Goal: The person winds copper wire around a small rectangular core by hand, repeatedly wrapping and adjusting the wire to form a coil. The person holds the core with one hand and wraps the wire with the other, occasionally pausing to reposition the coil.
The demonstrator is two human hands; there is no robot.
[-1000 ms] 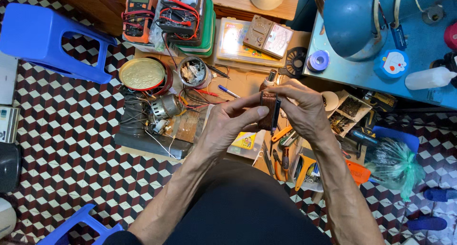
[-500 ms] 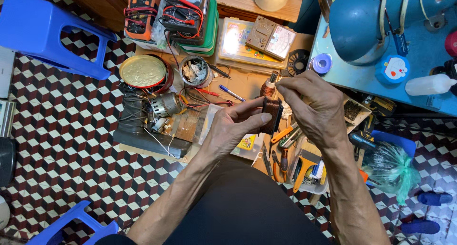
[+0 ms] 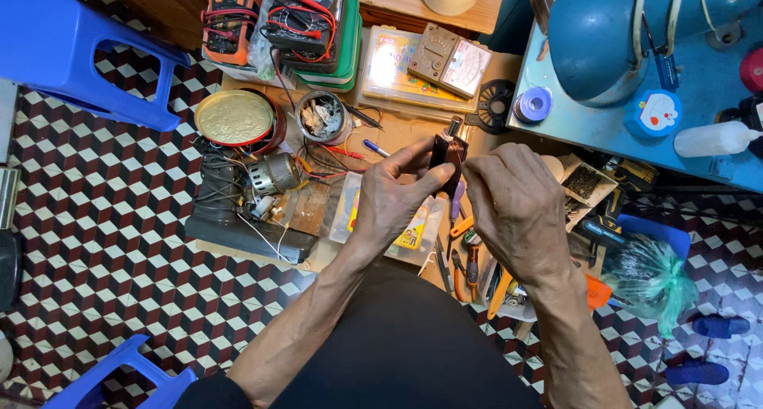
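Copper part (image 3: pixel 447 156): small dark wound piece, frame centre, held between both my hands.
Left hand (image 3: pixel 395 196): fingers pinching its left edge.
Right hand (image 3: pixel 517 206): curled, gripping its right side.

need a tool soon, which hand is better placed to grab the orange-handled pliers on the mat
Probably the right hand: the orange-handled pliers lie just beneath its wrist. The left hand pinches the small dark copper-wound motor part and sits farther from them.

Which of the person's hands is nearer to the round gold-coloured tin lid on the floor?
Left. The left hand is just right of the round gold-coloured tin lid; the right hand lies farther right, beyond the small dark part both hold.
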